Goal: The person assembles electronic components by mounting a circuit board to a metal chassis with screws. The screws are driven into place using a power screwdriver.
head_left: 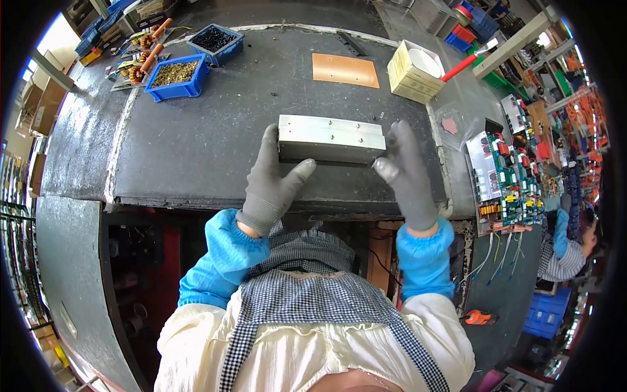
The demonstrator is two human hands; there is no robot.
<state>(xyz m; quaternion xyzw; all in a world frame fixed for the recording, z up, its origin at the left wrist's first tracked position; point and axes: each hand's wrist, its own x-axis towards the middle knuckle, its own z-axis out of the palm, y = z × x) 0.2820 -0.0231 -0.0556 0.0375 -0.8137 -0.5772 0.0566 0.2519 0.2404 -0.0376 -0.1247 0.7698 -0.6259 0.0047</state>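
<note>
A silver metal block (332, 138), long and box-shaped, lies on the dark worktable in front of me, with several small screws standing on its top face. My left hand (274, 176), in a grey glove, is at the block's left end, fingers stretched and thumb spread apart in front of it. At the right end is my right hand (408, 170), gloved the same way, open with fingers and thumb apart and a little blurred. Neither hand is closed round the block; whether the left fingers touch it I cannot tell.
Blue bins hold brass-coloured screws (175, 74) and black small parts (215, 40). A copper-coloured plate (345, 70) lies beyond the block, beside a cream box (415, 73). Green circuit boards (506, 171) stand at right, near an orange-handled tool (479, 318). Another person (563, 258) works at far right.
</note>
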